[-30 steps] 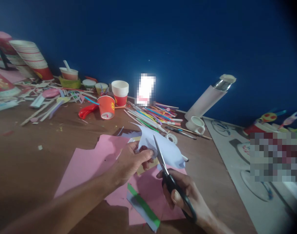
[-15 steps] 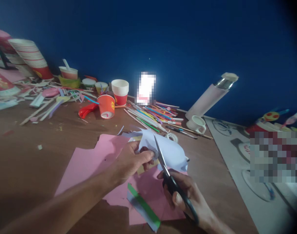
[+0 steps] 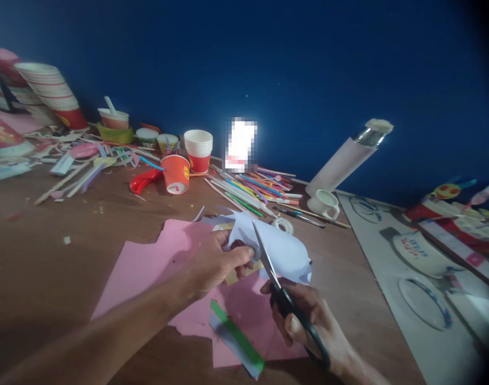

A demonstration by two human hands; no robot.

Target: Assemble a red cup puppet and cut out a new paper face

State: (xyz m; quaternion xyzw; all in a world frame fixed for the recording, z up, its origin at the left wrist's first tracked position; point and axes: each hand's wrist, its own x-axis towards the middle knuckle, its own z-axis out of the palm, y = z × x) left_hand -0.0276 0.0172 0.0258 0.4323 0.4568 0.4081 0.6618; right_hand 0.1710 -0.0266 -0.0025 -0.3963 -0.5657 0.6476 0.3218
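Between thumb and fingers, my left hand (image 3: 218, 262) pinches a small round grey-blue paper piece (image 3: 255, 252). My right hand (image 3: 304, 315) is wrapped round the black handles of the scissors (image 3: 277, 283), whose blades point up and left, right beside that piece. Behind both hands lies a light blue paper sheet (image 3: 282, 243) with curled edges, partly over a yellowish sheet. Beneath are pink paper sheets (image 3: 144, 267), partly hidden by my left arm. A green strip (image 3: 238, 337) with a pale blue one lies on the pink paper near me.
Coloured straws and pens (image 3: 248, 192), a tape roll (image 3: 283, 226), a white mug (image 3: 323, 204) and a leaning flask (image 3: 344, 160) stand or lie behind. An orange cup (image 3: 175, 174), a red stapler-like object (image 3: 145, 181) and stacked cups (image 3: 198, 149) are at back left.
Both hands and the scissors have hardly moved. The scissor blades sit slightly further left against the small piece, and the view has shifted very slightly.
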